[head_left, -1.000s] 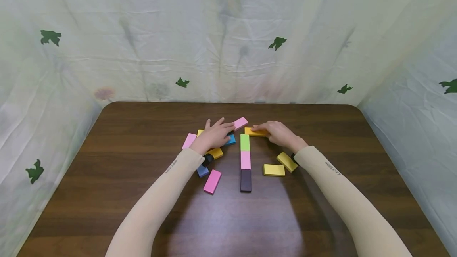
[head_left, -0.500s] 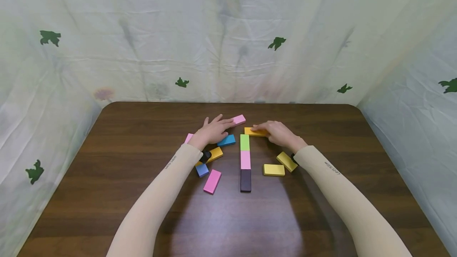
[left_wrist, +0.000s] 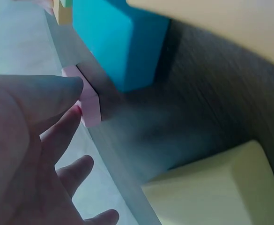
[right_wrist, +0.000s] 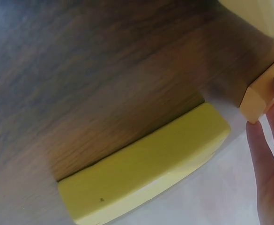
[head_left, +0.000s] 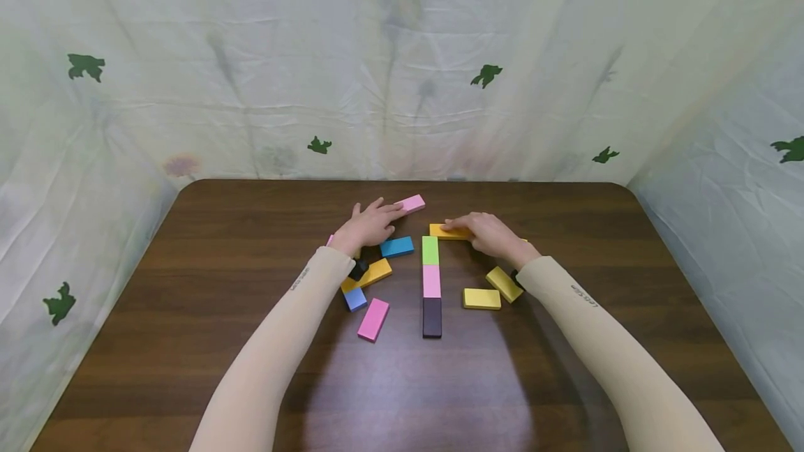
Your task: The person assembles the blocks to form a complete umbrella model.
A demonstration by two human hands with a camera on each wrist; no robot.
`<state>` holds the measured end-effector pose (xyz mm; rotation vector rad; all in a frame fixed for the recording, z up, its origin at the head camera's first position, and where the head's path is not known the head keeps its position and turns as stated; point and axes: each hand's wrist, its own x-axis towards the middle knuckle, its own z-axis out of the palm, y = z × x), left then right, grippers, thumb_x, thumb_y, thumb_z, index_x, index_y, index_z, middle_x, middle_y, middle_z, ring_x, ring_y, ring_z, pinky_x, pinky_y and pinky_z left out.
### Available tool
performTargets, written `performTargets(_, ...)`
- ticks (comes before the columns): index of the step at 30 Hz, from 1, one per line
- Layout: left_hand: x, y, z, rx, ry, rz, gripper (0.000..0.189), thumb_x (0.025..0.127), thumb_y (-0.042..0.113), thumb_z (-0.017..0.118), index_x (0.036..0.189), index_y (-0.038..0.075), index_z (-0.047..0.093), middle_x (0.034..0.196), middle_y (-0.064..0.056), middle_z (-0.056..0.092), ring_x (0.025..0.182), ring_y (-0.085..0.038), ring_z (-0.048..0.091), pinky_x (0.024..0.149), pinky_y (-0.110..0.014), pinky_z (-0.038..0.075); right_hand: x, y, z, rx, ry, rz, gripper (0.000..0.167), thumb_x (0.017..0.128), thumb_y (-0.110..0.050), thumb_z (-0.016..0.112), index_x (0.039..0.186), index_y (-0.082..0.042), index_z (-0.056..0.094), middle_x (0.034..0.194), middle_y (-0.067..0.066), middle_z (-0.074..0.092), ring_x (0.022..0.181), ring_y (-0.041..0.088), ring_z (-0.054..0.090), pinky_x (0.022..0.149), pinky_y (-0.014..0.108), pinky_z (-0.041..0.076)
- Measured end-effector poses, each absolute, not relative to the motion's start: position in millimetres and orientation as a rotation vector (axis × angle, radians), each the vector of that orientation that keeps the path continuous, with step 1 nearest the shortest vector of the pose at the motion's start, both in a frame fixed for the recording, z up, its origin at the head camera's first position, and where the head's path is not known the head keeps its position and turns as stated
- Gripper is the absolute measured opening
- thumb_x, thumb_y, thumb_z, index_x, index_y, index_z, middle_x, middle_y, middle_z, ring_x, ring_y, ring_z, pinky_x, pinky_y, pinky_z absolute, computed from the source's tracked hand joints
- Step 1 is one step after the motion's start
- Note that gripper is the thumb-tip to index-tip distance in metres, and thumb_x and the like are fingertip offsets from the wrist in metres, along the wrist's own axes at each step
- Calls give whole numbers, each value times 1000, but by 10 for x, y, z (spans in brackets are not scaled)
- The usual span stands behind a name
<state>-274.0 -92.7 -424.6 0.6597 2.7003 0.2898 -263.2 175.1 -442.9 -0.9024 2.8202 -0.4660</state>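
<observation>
- We are looking toward 12 o'clock at a pale, wrinkled fabric backdrop (head_left: 377, 89), which is hanging beyond the table.
- At 9 and 3 o'clock, we are seeing similar pale cloth enclosing the sides.
- At 1 o'clock, we are noticing a dark green patch (head_left: 486, 76); similar shapes are dotting the cloth elsewhere.
- Near 9 o'clock, we are making out a faded pinkish bloom (head_left: 181, 164).
- Below, we are viewing a brown wood-grain table (head_left: 157, 340), its far corners curving round.
- Toward 6 o'clock, we are catching a soft, whitish sheen (head_left: 402, 403) on the tabletop.
</observation>
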Motion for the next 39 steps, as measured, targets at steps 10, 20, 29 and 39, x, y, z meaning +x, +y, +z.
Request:
performTargets(10,-2814,-1037,-4241,658,2705,305,51,101,16,45,150,18,34,156,-1,24,144,-32,10,107,-65,6,-2626,1752,-4427,-888,2824,-459,64,78,23,47,128,-13,64,132,7,57,115,29,55,100,46,39)
performTargets(20,-2580,-1180,-4154,895,2725,529,44,97,13,55,140,4,49,145,-14,43,137,-32,31,110,-51,23,-2633,1756,-4428,-905,2821,-473,63,78,23,47,128,-13,64,132,8,57,116,29,54,101,46,39)
performTargets(29,-2125,-1308,-4116,930,2717,642,36,90,10,66,124,-1,61,123,-14,60,114,-28,55,97,-40,43,-2638,1754,-4430,-909,2824,-454,64,78,23,47,128,-13,63,133,7,57,117,29,54,101,46,39)
performTargets(39,-1864,-1421,-4221,1019,2774,543,30,85,7,71,113,-1,67,107,-10,63,97,-23,60,87,-36,49,-2627,1760,-4439,-949,2830,-463,64,78,23,46,128,-13,63,132,8,57,116,30,55,100,46,39)
